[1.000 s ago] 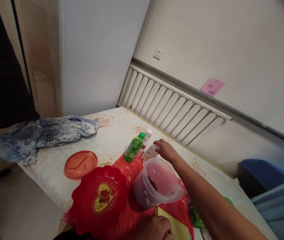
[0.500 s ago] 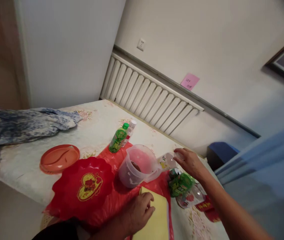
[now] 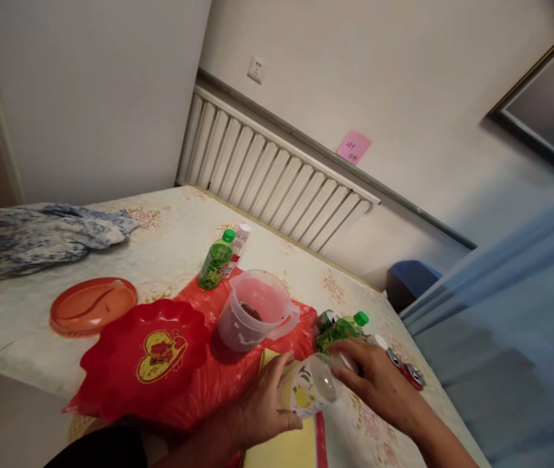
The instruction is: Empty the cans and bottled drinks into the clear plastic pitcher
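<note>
Two plates (image 3: 92, 305), one jug (image 3: 255, 312), two upright bottles (image 3: 216, 261), two hands (image 3: 263, 406).

**Reds, greens and a flowered cloth**

The clear bottle (image 3: 309, 390) gripped between my left hand (image 3: 262, 406) and right hand (image 3: 377, 383) has a white label printed with yellow fruit. Beneath it lie a pale yellow pad (image 3: 287, 448) and a glossy red plastic sheet (image 3: 199, 390). The scalloped plate (image 3: 145, 357) is bright red with a yellow heart at its middle; the round plate (image 3: 92, 305) is orange. The jug (image 3: 252, 312) is milky-clear, tinted pink, with something brown inside. The standing bottle (image 3: 214, 260) and the lying bottle (image 3: 340, 328) are both green with green caps. The tablecloth (image 3: 170, 240) is cream with faded pink flower sprigs, the crumpled cloth (image 3: 33, 234) is mottled blue and white, and the wall note (image 3: 354, 147) is pink.
</note>
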Tool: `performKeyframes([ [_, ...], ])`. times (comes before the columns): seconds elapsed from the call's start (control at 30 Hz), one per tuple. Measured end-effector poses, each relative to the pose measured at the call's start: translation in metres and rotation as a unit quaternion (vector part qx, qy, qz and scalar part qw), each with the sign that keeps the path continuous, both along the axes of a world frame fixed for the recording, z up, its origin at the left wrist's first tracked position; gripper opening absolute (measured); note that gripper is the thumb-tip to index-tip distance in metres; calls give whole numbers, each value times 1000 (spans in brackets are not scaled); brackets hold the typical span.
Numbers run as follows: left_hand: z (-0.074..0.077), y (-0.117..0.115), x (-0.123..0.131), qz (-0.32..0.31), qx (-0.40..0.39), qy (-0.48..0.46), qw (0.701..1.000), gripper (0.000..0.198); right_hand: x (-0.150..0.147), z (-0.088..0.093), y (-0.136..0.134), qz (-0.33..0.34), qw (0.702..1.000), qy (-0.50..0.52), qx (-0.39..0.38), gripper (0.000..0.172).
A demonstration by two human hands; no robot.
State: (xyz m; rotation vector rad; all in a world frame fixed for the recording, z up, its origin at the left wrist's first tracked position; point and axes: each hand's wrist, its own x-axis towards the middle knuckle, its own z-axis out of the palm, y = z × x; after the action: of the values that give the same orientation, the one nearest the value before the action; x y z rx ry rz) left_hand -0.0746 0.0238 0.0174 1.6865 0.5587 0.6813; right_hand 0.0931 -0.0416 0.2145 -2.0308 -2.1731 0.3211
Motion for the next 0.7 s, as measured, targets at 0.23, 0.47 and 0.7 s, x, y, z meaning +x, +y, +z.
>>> performKeyframes([
  [0.23, 18, -1, -14, -51, -24, -13, 998, 80, -17, -11, 1, 24, 998, 60, -10, 18],
  [0.47, 19, 5, -27, -70, -45, -4, 997, 69, -1, -29, 0, -54, 969, 241, -11, 37],
  [0.7, 18, 8, -36, -95, -105, -35, 989, 65, 12, -63, 2, -163, 856, 488, 51, 44],
])
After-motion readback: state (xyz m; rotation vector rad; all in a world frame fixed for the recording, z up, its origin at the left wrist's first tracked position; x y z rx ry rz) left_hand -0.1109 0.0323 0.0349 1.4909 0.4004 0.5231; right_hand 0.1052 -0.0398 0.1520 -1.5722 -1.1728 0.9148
